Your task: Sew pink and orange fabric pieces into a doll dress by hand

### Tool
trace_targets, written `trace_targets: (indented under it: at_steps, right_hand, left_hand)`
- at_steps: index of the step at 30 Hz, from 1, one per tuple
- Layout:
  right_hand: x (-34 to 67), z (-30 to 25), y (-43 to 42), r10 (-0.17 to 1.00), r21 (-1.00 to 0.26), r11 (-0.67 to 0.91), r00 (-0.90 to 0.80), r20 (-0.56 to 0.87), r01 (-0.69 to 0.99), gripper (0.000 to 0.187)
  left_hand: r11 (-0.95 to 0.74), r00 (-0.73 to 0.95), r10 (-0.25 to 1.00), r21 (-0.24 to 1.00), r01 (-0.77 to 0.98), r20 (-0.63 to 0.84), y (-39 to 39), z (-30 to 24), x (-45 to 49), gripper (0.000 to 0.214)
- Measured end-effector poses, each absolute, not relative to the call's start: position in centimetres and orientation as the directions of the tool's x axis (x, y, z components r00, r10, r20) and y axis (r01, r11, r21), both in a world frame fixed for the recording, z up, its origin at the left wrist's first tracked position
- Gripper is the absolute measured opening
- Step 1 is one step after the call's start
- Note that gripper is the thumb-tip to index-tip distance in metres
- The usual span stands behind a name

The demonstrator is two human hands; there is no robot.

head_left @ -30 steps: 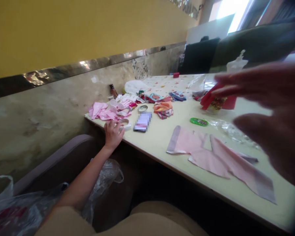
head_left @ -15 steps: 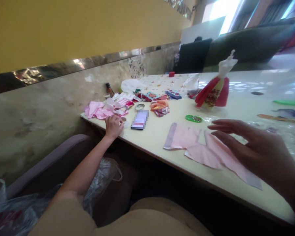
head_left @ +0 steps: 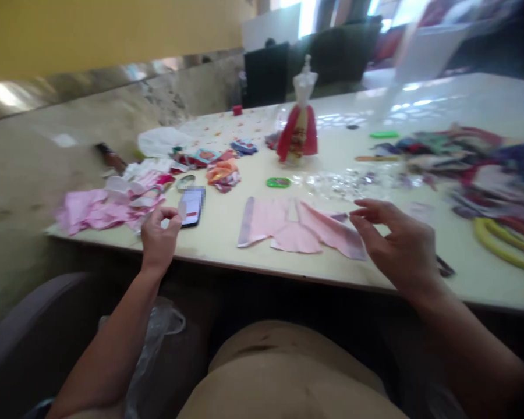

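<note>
My left hand [head_left: 160, 235] is raised over the table's front edge, thumb and fingers closed in a pinch beside a phone [head_left: 193, 205]. A small pale bit shows at its fingertips, too blurred to name. My right hand [head_left: 395, 247] hovers at the right end of a cut pink cloth piece [head_left: 294, 227] with greyish strips at its ends. Its thumb and forefinger are drawn together in a pinch; whatever they hold is too small to make out. The pink cloth lies flat on the table [head_left: 218, 247].
Pink and white cloth [head_left: 91, 206] is heaped at the left, near an orange scrap [head_left: 222, 173]. Behind stand a small dress form [head_left: 300, 128] in a red and yellow skirt and a green case [head_left: 278, 183]. Mixed fabrics [head_left: 489, 169] and yellow-handled scissors [head_left: 502, 247] lie right.
My view has turned to the right, bringing the fabric pile and yellow handles into sight. My left hand has lifted from the table beside the phone. My right hand stays near the pink cloth.
</note>
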State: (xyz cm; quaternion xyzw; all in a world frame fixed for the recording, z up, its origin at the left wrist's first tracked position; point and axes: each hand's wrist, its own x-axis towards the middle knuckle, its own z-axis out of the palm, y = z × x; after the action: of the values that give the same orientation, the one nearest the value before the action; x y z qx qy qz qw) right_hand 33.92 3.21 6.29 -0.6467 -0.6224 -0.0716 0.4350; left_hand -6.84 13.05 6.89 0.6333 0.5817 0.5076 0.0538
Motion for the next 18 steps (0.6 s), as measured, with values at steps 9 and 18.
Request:
trace_targets:
  at_steps: [9,18]
  right_hand:
    - [39.2,4.0,-1.5,0.731,-0.356,-0.168,0.359,0.581,0.919,0.025]
    - [34.5,6.1,-2.0,0.758,-0.412,0.044,0.237,0.607,0.910,0.018]
  left_hand:
    - [-0.381,0.040,0.924,0.916,0.122,0.379,6.8,4.9,6.6,0.007]
    - [-0.126,0.284,0.949,0.990,-0.061,0.138,4.1,4.5,12.0,0.007]
